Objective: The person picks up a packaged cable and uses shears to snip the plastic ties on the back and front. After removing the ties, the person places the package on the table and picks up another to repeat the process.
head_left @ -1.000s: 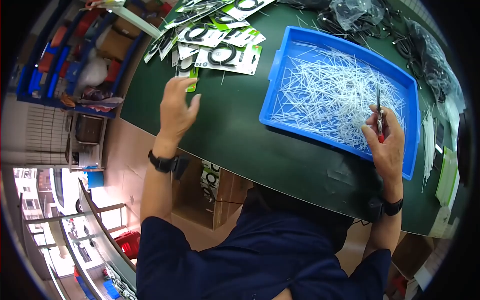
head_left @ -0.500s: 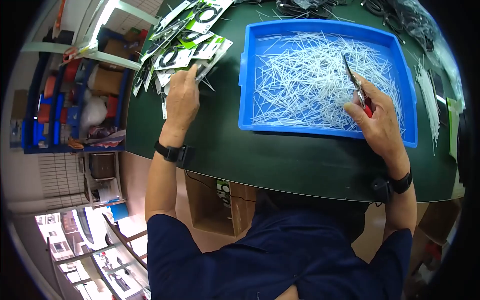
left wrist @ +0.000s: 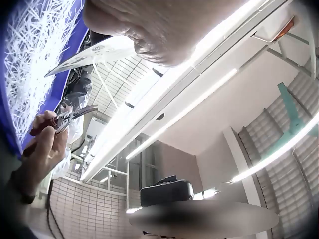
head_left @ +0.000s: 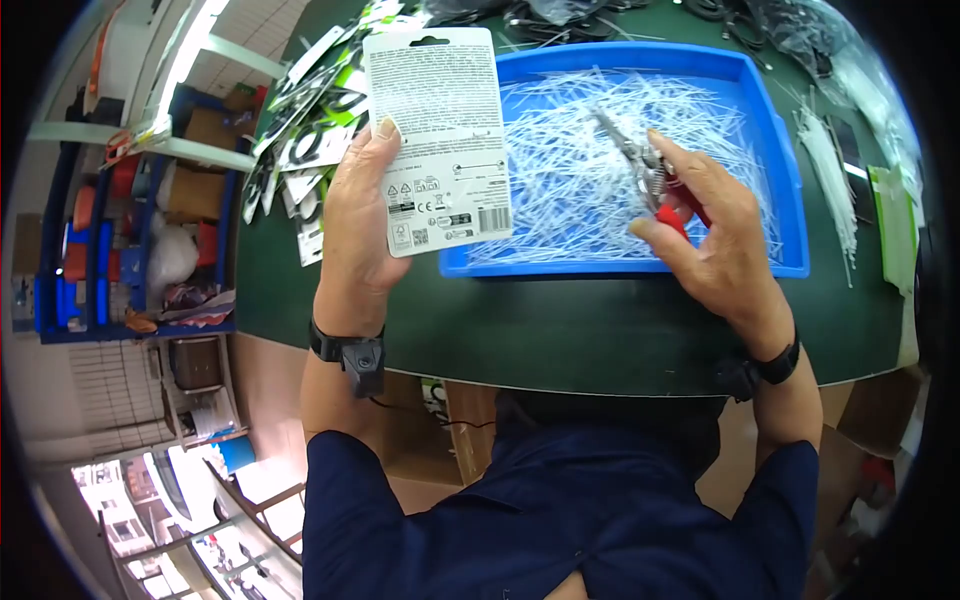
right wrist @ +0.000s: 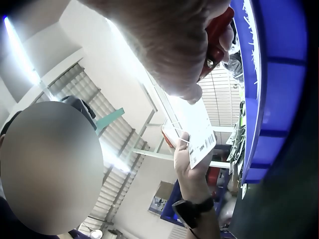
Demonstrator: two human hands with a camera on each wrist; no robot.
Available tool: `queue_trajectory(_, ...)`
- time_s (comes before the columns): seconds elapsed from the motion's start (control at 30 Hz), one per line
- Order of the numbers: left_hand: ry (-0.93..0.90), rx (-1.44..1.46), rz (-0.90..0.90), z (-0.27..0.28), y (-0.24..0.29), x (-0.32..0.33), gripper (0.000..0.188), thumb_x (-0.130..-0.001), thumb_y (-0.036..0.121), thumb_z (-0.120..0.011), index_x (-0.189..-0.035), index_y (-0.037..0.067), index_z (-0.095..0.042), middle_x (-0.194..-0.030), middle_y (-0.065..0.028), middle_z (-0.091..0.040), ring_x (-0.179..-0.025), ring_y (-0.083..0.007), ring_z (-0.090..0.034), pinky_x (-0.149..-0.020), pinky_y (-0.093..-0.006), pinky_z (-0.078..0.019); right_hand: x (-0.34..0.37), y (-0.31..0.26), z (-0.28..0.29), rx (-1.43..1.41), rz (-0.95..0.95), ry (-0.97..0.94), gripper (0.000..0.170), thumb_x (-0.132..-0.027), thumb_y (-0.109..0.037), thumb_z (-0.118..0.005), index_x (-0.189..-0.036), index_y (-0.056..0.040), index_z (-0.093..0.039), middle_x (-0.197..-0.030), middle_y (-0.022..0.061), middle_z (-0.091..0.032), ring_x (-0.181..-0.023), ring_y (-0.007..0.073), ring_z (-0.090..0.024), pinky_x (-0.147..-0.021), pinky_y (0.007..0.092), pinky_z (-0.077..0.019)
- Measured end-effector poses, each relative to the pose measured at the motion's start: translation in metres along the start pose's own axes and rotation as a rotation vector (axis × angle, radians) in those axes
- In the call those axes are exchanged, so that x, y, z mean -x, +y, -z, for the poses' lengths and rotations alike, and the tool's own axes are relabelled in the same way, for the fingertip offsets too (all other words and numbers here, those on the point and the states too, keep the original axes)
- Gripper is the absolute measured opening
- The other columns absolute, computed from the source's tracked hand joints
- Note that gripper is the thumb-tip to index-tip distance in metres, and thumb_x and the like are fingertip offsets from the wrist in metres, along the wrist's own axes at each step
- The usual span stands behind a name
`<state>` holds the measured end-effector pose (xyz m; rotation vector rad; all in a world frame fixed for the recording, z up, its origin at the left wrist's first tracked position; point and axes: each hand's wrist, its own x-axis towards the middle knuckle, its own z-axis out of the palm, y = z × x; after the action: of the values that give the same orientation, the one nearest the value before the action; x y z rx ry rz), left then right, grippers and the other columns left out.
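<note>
Head view shows my left hand (head_left: 355, 225) gripping a printed white card (head_left: 440, 165), raised near the left end of a blue tray (head_left: 788, 170). My thumb lies flat on the card's face, over its left edge; the fingers behind are hidden, so I cannot tell how they are spread. The side turned up carries dense small text, symbols and a barcode at the lower right corner. My right hand (head_left: 725, 240) is clamped round red-handled pliers (head_left: 650, 180), tips pointing up and left above the tray; whether those tips meet, I cannot tell. Below them a loose heap of thin white strips (head_left: 570, 205) covers most of the tray floor. Beyond the card, to the left, packaged cables (head_left: 300, 150) lie piled on the dark green table (head_left: 560, 330). A bundle of white strips (head_left: 832, 185) rests just right of the tray. Right wrist view shows the card tilted, well lit.
</note>
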<state>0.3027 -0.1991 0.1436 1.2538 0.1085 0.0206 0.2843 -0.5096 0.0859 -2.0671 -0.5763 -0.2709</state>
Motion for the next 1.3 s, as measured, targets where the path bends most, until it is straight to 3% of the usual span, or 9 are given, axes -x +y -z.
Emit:
queue_trajectory(0.07,-0.06,0.053,0.035,-0.022,-0.015,-0.003,0.041,-0.109,0.022,-0.053,-0.14,-0.004,-0.053,-0.124,-0.0157,-0.068,-0.109,-0.0226,-0.071,-0.095,-0.0337,-0.0569,0.001,0.0,0.005,0.029,0.012,0.024,0.075,-0.079,-0.009,-0.085,-0.149,-0.0024,-0.058,-0.1,0.0111,-0.066,-0.082,0.0203,-0.062,-0.076,0.0336,-0.0532)
queue_trajectory(0.17,0.053,-0.074,-0.182,-0.05,-0.035,-0.002,0.04,-0.109,0.024,-0.054,-0.138,-0.004,-0.054,-0.124,-0.0156,-0.068,-0.107,-0.0193,-0.071,-0.094,-0.0335,-0.0578,0.002,0.004,0.004,0.092,0.139,0.092,0.078,-0.075,-0.008,-0.09,-0.147,-0.0038,-0.061,-0.098,0.0105,-0.066,-0.08,0.0214,-0.063,-0.07,0.0343,-0.0537)
queue_trajectory(0.3,0.021,-0.021,-0.235,-0.066,-0.053,-0.003,0.042,-0.109,0.025,-0.054,-0.139,-0.004,-0.052,-0.126,-0.0163,-0.067,-0.106,-0.0192,-0.07,-0.094,-0.0327,-0.0578,0.003,0.009,0.005,0.231,0.18,0.085,0.08,-0.075,-0.011,-0.092,-0.148,-0.0056,-0.061,-0.099,0.0116,-0.066,-0.082,0.0238,-0.064,-0.069,0.0361,-0.0541)
queue_trajectory(0.57,-0.072,0.102,-0.214,-0.07,-0.077,0.0,0.044,-0.11,0.023,-0.053,-0.144,-0.004,-0.047,-0.128,-0.0171,-0.066,-0.108,-0.0199,-0.07,-0.094,-0.0318,-0.0573,0.002,0.011,0.003,0.276,0.189,0.11,0.083,-0.073,-0.013,-0.093,-0.149,-0.0066,-0.06,-0.101,0.0123,-0.067,-0.085,0.0273,-0.064,-0.069,0.0375,-0.0548)
queue_trajectory(0.87,-0.005,0.12,-0.234,-0.058,-0.079,-0.005,0.044,-0.109,0.022,-0.054,-0.145,-0.003,-0.047,-0.129,-0.0167,-0.065,-0.112,-0.0196,-0.068,-0.098,-0.0325,-0.0554,0.001,0.008,0.001,0.304,0.145,0.059,0.084,-0.072,-0.012,-0.093,-0.149,-0.0059,-0.059,-0.101,0.0124,-0.067,-0.086,0.0272,-0.065,-0.071,0.0369,-0.0555)
queue_trajectory(1.3,-0.271,0.139,-0.181,-0.052,-0.085,0.003,0.044,-0.105,0.007,-0.049,-0.147,-0.005,-0.044,-0.138,-0.0186,-0.061,-0.123,-0.0209,-0.061,-0.109,-0.0363,-0.0466,0.0,0.013,0.001,0.347,0.13,0.125,0.083,-0.073,-0.009,-0.093,-0.149,-0.0049,-0.059,-0.101,0.0137,-0.068,-0.086,0.0258,-0.066,-0.073,0.0365,-0.0565)
